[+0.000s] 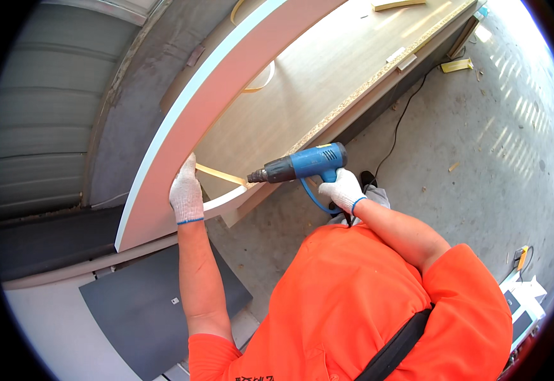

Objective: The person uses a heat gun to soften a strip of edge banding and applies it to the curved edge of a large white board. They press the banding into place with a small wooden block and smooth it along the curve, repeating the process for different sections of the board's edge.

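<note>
My right hand (343,190), in a white knit glove with a blue cuff, grips a blue and black heat gun (315,161) by its handle. The gun lies level, its nozzle pointing left at the inner edge of a curved white panel (191,143). From my left hand (186,193), gloved the same way, a narrow yellowish edge-banding strip (221,174) runs to a spot just in front of the nozzle. My left fingers are closed at the strip's end, beside the panel's inner edge; their tips are partly hidden.
Beneath the curved panel lies a large wood-grain board (302,95) with a raw chipboard edge. A black cord (396,127) trails over the concrete floor (454,184) at right. A dark grey sheet (162,305) lies at lower left. Yellow offcuts (456,65) are scattered about.
</note>
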### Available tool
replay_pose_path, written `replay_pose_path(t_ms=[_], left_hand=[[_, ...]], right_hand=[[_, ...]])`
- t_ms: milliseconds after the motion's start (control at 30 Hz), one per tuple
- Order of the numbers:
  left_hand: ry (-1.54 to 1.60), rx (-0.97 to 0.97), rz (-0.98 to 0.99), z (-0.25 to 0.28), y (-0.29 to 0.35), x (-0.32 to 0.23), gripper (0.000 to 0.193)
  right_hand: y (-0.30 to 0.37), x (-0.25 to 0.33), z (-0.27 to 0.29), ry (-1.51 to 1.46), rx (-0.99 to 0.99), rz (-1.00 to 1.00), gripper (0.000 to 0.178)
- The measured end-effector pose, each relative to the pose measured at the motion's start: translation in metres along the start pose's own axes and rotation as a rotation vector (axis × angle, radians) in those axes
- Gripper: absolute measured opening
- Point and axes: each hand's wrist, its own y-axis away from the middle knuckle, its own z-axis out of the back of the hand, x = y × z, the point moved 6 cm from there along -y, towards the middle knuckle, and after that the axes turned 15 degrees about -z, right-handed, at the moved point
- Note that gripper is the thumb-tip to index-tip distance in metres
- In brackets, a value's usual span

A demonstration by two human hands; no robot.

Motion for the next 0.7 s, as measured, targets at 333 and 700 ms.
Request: replay_pose_path(t_ms=[333, 700], left_hand=[[-0.392, 0.241, -0.139, -0.019, -0.003, -0.040, 0.031], [-0.676, 0.555, -0.186, -0.121, -0.014, -0.102, 0.045]], right_hand=[[-0.012, 0.024, 0.004, 0.029, -0.038, 0.076, 0.057], [0.001, 0.006, 0.031, -0.064, -0.104, 0.044, 0.057]])
